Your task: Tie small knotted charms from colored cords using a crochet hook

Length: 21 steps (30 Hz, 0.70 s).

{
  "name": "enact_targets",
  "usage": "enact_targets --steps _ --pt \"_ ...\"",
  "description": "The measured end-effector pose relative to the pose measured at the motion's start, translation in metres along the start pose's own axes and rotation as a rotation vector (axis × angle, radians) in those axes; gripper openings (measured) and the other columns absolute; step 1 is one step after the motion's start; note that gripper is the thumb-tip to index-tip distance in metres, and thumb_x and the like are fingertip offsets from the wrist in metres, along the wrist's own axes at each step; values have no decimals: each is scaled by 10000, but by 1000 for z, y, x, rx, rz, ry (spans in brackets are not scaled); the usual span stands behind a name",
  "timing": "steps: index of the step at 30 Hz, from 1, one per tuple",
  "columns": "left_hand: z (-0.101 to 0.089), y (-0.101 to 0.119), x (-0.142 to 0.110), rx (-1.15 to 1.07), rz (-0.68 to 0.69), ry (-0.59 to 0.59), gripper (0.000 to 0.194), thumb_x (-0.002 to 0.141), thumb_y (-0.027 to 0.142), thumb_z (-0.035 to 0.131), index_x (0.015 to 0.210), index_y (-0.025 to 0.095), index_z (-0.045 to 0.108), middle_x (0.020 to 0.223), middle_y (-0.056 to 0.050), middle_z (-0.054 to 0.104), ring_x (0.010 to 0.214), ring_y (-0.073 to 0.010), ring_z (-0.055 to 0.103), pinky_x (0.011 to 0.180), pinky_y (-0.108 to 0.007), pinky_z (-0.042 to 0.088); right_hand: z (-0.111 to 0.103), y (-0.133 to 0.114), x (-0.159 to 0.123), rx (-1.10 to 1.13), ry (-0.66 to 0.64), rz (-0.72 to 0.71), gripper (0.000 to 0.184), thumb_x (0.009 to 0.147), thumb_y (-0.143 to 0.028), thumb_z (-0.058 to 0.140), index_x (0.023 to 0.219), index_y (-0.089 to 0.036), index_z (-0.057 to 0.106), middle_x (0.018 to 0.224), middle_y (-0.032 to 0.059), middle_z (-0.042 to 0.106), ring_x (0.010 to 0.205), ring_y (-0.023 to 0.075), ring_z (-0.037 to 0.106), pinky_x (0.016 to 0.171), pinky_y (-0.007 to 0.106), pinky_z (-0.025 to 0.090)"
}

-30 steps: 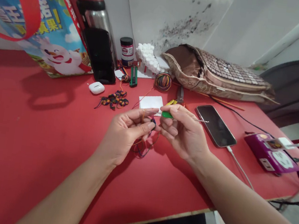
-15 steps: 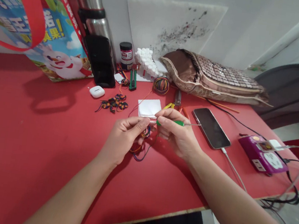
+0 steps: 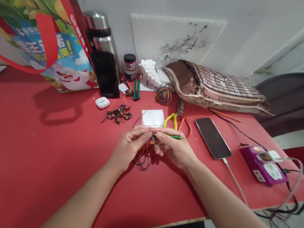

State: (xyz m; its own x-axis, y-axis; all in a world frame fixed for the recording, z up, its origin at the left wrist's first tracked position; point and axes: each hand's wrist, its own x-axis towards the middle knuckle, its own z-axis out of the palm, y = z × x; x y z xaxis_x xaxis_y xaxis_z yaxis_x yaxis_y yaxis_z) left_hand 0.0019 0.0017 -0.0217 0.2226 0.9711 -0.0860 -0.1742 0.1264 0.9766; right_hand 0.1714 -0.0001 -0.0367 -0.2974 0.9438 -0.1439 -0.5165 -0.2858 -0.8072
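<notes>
My left hand pinches a small piece of multicoloured yarn work, mostly covered by the fingers. In my right hand is a thin hook with a green grip, apparently a crochet hook, lying nearly level and pointing left. Its tip meets the yarn work between both hands, but the exact contact is hidden. Loose yarn strands hang onto the red table below. A strand runs back past a white paper pad toward a yarn ball. Finished-looking knotted yarn pieces lie left of the pad.
Pliers with yellow and orange handles lie behind my right hand. A phone on a cable and a purple power strip are to the right. Further back are a green cutter, white earbud case, steel flask and cushion.
My hands have drawn closer together, and less of the green grip shows past my right fingers. The whole scene sits lower in view because the head camera has shifted.
</notes>
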Motion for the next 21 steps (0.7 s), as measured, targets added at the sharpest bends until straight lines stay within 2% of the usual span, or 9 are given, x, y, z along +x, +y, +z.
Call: enact_targets --steps 4,7,9,11,13,15,17,18,21 --pt "-1 0 0 9 -21 -5 302 837 518 860 833 216 872 834 -46 638 681 -128 460 545 -243 365 -1 -1 3 -20 28 -8 267 717 -393 960 890 -203 887 645 36 775 531 128 675 486 221 533" --pt "-4 -1 2 -27 -41 -9 335 807 539 876 839 205 867 747 -16 601 581 -94 368 501 -242 299 -1 -2 3 -17 41 -7 279 680 -400 979 862 -210 884 715 42 805 505 122 653 499 253 560" --pt "-10 -2 5 -50 -43 46 364 794 549 877 829 187 860 634 16 519 538 -84 334 491 -239 282 -1 -3 3 -28 63 -13 281 688 -413 973 840 -198 878 685 43 791 489 115 631 490 250 545" --pt "-17 -2 9 -46 -17 170 354 793 527 875 800 175 846 554 39 436 526 -91 343 490 -231 284 -2 -4 3 -35 92 -24 292 706 -431 963 822 -179 871 584 30 736 473 111 612 473 229 508" --pt "-25 -1 13 -36 44 285 268 814 459 869 789 196 822 649 8 537 597 -106 436 526 -220 339 -3 -3 4 -29 113 -36 308 712 -442 958 812 -166 866 519 19 690 457 108 595 457 217 475" --pt "-29 3 13 -6 137 404 132 826 342 874 885 239 817 912 -25 649 832 -134 573 679 -215 453 -3 -3 5 -28 136 -53 318 727 -447 948 830 -159 864 518 18 686 449 102 577 451 219 458" --pt "-28 7 9 155 338 521 108 839 256 860 933 249 807 1136 -41 638 1073 -167 605 845 -239 494 -3 -2 6 -33 177 -82 321 743 -447 937 848 -154 861 505 10 669 446 101 563 444 220 442" --pt "-25 9 6 263 418 517 50 870 252 828 908 239 797 1136 -47 633 1067 -175 611 854 -256 493 -3 -1 7 -35 200 -98 323 744 -447 934 854 -153 859 503 6 663 445 101 557 441 220 437" --pt "-12 9 -2 421 372 291 110 902 263 801 812 218 756 901 -24 658 794 -151 594 719 -271 469 -2 1 7 -65 240 -125 329 755 -449 920 865 -145 858 510 9 661 434 100 546 423 222 431"
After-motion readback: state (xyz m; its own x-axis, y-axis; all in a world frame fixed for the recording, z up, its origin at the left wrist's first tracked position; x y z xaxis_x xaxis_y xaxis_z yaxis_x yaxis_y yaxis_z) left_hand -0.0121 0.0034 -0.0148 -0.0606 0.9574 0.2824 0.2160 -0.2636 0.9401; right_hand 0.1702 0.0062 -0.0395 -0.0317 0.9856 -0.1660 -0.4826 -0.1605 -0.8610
